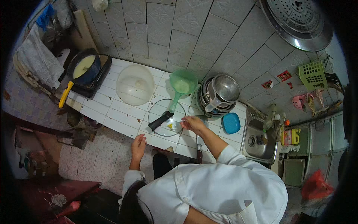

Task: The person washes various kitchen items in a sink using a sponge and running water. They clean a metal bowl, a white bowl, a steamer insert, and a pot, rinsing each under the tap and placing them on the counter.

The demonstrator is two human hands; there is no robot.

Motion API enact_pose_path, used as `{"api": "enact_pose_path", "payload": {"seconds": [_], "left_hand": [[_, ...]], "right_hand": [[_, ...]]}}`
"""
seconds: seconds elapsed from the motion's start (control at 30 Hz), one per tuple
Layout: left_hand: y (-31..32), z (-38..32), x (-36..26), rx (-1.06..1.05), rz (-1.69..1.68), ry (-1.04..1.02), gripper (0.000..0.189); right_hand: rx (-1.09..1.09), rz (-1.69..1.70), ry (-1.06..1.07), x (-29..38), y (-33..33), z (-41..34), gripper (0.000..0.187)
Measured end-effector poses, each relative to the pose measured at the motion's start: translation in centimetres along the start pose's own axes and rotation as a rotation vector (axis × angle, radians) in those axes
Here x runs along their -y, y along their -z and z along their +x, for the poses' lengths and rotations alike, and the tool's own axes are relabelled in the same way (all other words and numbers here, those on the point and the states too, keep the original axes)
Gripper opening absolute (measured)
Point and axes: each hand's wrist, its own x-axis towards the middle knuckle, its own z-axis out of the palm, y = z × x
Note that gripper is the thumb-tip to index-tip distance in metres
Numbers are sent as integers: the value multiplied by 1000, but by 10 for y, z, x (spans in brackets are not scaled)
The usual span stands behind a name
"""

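Note:
A round glass lid (179, 129) with a black handle (160, 121) lies on the white-tiled counter. My right hand (193, 124) is at the lid's right edge, its fingers curled close together; whether it grips the rim is not clear. In front of the counter edge my left hand (138, 145) hangs with nothing in it, the fingers loosely bent. A green plastic ladle (183, 84) stands behind the lid, its handle reaching over the glass. To its left is a translucent plastic bowl (135, 85). A knife (199, 155) with a dark handle lies by my right forearm.
At far left, a pan (96, 67) with a yellow handle and pale liquid rests on a black cooktop (105, 63). Stacked metal bowls (228, 86) and a blue plastic container (231, 123) stand right of the ladle, beside a steel sink (257, 127). A yellow jug (291, 136) stands beyond the sink.

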Motion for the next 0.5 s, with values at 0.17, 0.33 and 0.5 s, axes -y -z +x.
{"api": "enact_pose_path", "payload": {"seconds": [0.17, 0.33, 0.5], "left_hand": [[-5, 72, -23, 267, -110, 265, 37], [-23, 91, -29, 423, -115, 373, 38], [-26, 83, -26, 421, -190, 373, 37]], "right_hand": [[-171, 209, 224, 28, -45, 82, 41], [-91, 265, 495, 76, -77, 58, 23], [137, 310, 595, 106, -52, -76, 26]]}}
